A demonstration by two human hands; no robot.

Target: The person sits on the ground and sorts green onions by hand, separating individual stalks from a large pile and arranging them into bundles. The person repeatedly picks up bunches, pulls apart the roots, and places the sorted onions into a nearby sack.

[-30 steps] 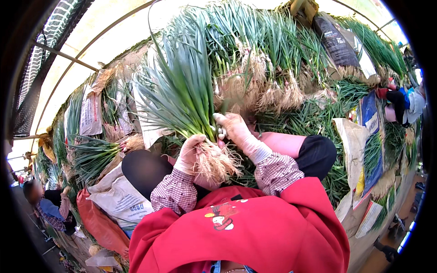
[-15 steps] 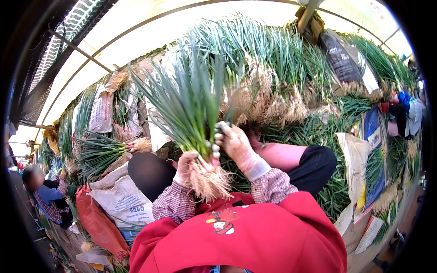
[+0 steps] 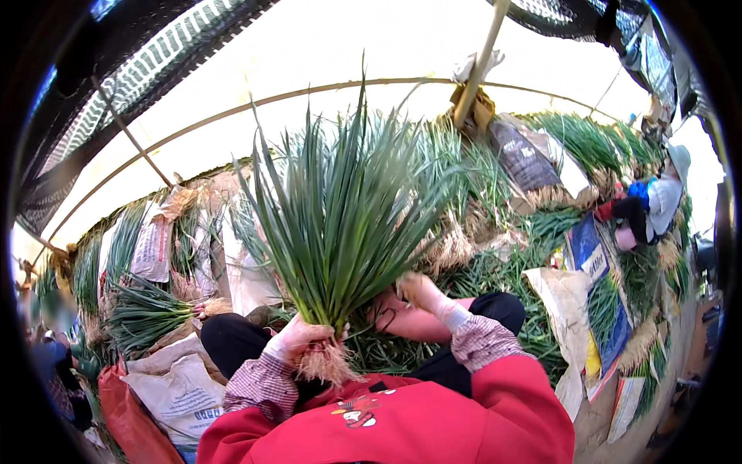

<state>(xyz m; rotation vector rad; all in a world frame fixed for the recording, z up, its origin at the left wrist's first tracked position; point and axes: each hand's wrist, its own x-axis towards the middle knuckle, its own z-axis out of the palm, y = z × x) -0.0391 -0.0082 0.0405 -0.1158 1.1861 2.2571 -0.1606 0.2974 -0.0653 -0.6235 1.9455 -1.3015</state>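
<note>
As left grip (image 3: 303, 337) clasps onions (image 3: 334, 267), leaves (image 3: 332, 209) above, roots (image 3: 327, 363) below

Beyond my left hand (image 3: 303, 338) and right hand (image 3: 423, 295), the pale sheeting (image 3: 325, 50) glares nearly white with light coming through. My right hand and the bunch's upper leaves (image 3: 386, 174) look softly blurred; fisheye distortion bends the outer scene into black edges.

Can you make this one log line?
left hand: grips spring onion bunch above roots | right hand: apart from bunch, grip unclear
</note>
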